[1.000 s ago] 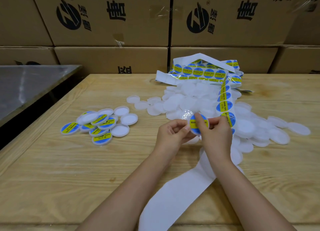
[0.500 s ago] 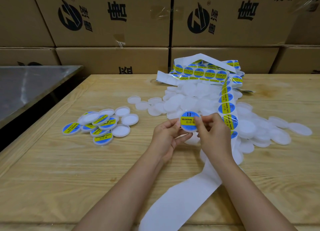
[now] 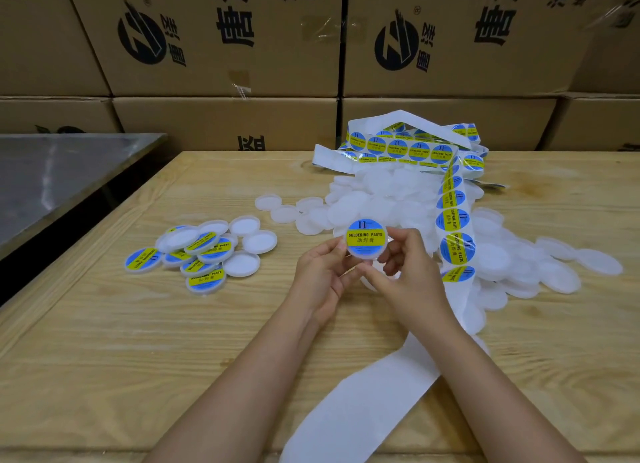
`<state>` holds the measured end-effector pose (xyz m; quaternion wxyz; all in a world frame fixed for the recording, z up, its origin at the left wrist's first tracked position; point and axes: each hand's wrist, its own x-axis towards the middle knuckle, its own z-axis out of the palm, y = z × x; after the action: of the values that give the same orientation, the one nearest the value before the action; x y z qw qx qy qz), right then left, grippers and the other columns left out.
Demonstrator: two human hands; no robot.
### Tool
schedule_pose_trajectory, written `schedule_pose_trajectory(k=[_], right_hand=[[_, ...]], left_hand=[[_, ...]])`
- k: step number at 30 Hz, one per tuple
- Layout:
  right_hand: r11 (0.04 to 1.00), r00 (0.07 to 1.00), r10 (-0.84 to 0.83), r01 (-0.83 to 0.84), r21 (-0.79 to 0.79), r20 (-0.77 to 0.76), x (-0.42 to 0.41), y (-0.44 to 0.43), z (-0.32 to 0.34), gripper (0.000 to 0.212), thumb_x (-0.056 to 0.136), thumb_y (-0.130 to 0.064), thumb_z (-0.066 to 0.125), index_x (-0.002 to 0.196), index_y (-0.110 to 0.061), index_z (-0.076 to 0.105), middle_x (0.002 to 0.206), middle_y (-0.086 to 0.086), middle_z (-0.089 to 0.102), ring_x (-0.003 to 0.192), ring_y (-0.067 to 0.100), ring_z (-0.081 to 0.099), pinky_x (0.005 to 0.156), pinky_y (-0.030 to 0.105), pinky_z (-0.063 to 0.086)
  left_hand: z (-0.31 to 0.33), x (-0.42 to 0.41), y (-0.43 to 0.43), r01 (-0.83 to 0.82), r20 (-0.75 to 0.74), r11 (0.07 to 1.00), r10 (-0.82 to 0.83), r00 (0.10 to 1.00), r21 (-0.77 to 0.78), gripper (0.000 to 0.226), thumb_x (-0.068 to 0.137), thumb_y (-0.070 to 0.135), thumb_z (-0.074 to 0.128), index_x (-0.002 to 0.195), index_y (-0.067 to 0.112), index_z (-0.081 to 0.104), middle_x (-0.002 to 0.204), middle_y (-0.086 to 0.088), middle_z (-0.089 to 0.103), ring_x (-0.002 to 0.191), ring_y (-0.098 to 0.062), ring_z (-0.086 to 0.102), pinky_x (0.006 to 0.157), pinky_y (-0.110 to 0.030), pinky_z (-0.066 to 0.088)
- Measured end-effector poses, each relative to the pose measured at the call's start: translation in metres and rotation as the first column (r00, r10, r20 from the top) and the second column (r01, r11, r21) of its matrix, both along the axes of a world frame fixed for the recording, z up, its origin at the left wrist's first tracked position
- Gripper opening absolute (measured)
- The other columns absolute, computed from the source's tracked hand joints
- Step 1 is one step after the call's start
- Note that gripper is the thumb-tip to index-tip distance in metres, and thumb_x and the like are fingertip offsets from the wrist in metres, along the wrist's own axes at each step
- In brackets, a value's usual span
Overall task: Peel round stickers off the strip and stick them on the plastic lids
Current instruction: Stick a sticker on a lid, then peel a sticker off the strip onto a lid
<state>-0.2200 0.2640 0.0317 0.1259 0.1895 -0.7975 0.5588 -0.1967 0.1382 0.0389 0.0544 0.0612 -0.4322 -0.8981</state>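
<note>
Wooden bench (image 3: 104, 341): pale planks with a visible grain; all the work lies on it.
Held lid (image 3: 363, 253): a round translucent plastic lid, raised above the bench between both hands and facing the camera.
Sticker (image 3: 365, 235): blue with a yellow band reading "SOLDERING PASTE", lying flat and centred on the held lid.
Left hand (image 3: 322, 275): thumb and fingertips pinch the lid's left edge, with the palm turned partly up.
Right hand (image 3: 408, 275): grasps the lid from the right, index finger on the right rim and thumb at the lower edge.
Sticker strip (image 3: 453, 220): white backing carrying a row of the same blue and yellow stickers. It runs down just right of the right hand from a tangled heap at the bench's far side.
Bare backing (image 3: 363, 410): the strip's sticker-free end, passing under the right forearm to the near edge.
Plain lids (image 3: 381, 199): a loose white pile behind and to the right of the hands, partly under the strip.
Finished lids (image 3: 201, 251): a small heap to the left, well apart from the hands. Several show stickers and a few lie hollow side up.
Cardboard boxes (image 3: 225, 123): stacked behind the bench and printed with black characters.
Metal surface (image 3: 52, 178): grey and reflective, on the far left beside the bench.
</note>
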Motion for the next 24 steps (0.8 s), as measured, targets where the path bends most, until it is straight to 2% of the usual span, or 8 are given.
schedule_pose_trajectory(k=[4,8,12,13,15,18,21,24], right_hand=[[0.998,0.995,-0.053,0.055,0.016,-0.083,0.001,0.001,0.003,0.043,0.076,-0.026,0.075,0.114,-0.023,0.054,0.084,-0.009,0.055,0.069,0.005,0.048,0.062,0.011,0.037],[0.969,0.946,-0.225,0.242,0.048,-0.233,-0.001,0.009,0.010,0.041,0.082,-0.018,0.069,0.120,-0.013,0.055,0.095,-0.002,0.055,0.081,0.015,0.050,0.074,0.025,0.039],[0.823,0.811,-0.457,0.541,0.172,-0.366,-0.012,0.033,0.015,0.040,0.083,-0.019,0.067,0.118,-0.003,0.058,0.107,0.016,0.058,0.100,0.038,0.049,0.086,0.035,0.030],[0.776,0.788,-0.507,0.593,0.214,-0.349,-0.015,0.040,0.016,0.041,0.083,-0.021,0.066,0.118,-0.003,0.058,0.113,0.019,0.056,0.105,0.041,0.047,0.087,0.038,0.029],[0.717,0.774,-0.577,0.633,0.291,-0.260,-0.020,0.050,0.014,0.042,0.083,-0.023,0.065,0.120,-0.005,0.058,0.123,0.021,0.048,0.111,0.041,0.041,0.088,0.043,0.032],[0.718,0.803,-0.583,0.581,0.383,-0.125,-0.025,0.057,0.011,0.044,0.087,-0.026,0.062,0.125,-0.006,0.054,0.129,0.022,0.043,0.118,0.039,0.036,0.092,0.043,0.032],[0.798,0.848,-0.529,0.507,0.325,-0.022,-0.028,0.060,0.011,0.041,0.089,-0.022,0.060,0.126,-0.006,0.052,0.128,0.023,0.044,0.117,0.038,0.042,0.094,0.037,0.031],[0.848,0.864,-0.501,0.477,0.232,0.055,-0.028,0.061,0.013,0.035,0.089,-0.019,0.059,0.122,-0.008,0.055,0.125,0.022,0.048,0.113,0.031,0.046,0.089,0.031,0.032]], left_hand=[[0.001,0.000,-0.003,-0.043,-0.041,0.993,0.039,0.998,-0.107,0.016,0.096,0.007,0.047,0.092,0.000,0.061,0.083,-0.008,0.072,0.075,-0.018,0.070,0.062,-0.027,0.056],[-0.002,0.000,-0.007,-0.115,-0.044,0.970,0.108,0.993,-0.213,0.015,0.094,0.008,0.051,0.086,0.005,0.064,0.078,-0.006,0.072,0.073,-0.017,0.069,0.064,-0.031,0.058],[-0.005,-0.007,-0.022,-0.371,-0.063,0.848,0.376,0.925,-0.379,0.013,0.094,0.009,0.054,0.085,0.014,0.062,0.073,0.001,0.066,0.067,-0.010,0.062,0.059,-0.028,0.056],[-0.006,-0.008,-0.028,-0.468,-0.137,0.746,0.462,0.876,-0.475,0.012,0.094,0.010,0.054,0.085,0.016,0.060,0.075,0.004,0.064,0.070,-0.008,0.060,0.063,-0.028,0.053],[-0.006,-0.007,-0.045,-0.630,-0.376,0.396,0.551,0.745,-0.668,0.010,0.094,0.014,0.054,0.087,0.019,0.059,0.078,0.011,0.060,0.072,-0.003,0.056,0.068,-0.024,0.047],[-0.010,-0.004,-0.078,-0.667,-0.603,-0.090,0.529,0.598,-0.740,0.012,0.093,0.012,0.055,0.092,0.005,0.064,0.083,-0.003,0.063,0.079,-0.023,0.058,0.073,-0.032,0.041],[-0.015,-0.002,-0.103,-0.565,-0.668,-0.365,0.499,0.552,-0.740,0.013,0.090,0.008,0.058,0.089,-0.001,0.067,0.083,-0.017,0.066,0.077,-0.035,0.061,0.072,-0.042,0.040],[-0.021,0.000,-0.112,-0.399,-0.657,-0.529,0.521,0.545,-0.749,0.013,0.087,0.010,0.060,0.082,0.002,0.068,0.079,-0.017,0.066,0.073,-0.034,0.061,0.070,-0.044,0.037]])
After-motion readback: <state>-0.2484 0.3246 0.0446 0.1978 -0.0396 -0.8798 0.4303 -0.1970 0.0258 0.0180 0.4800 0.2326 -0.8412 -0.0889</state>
